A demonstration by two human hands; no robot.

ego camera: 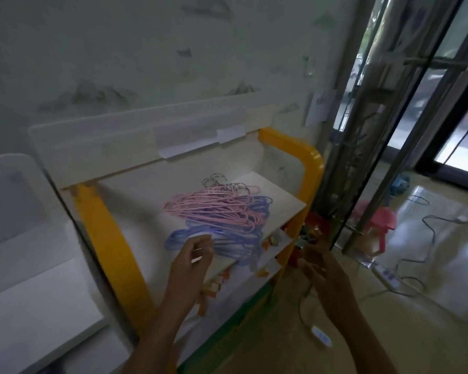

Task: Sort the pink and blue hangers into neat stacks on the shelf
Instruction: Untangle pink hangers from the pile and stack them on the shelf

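Note:
A tangled heap of wire hangers lies on the white shelf board (pixel 135 209) of a yellow-framed rack (pixel 111 244). The pink hangers (pixel 214 207) sit on top toward the back, their metal hooks (pixel 222 183) pointing at the wall. The blue hangers (pixel 227 238) lie underneath and spill over the front edge. My left hand (pixel 193 256) hovers at the near left end of the blue hangers, fingers loosely curled and holding nothing. My right hand (pixel 320 268) is out past the rack's right side, fingers relaxed and empty.
A lower shelf (pixel 254 276) holds small orange and coloured items. A white cabinet (pixel 38 279) stands to the left. On the floor at right are a pink stool (pixel 378 220), a power strip (pixel 387 276), cables, and metal door frames (pixel 384 130).

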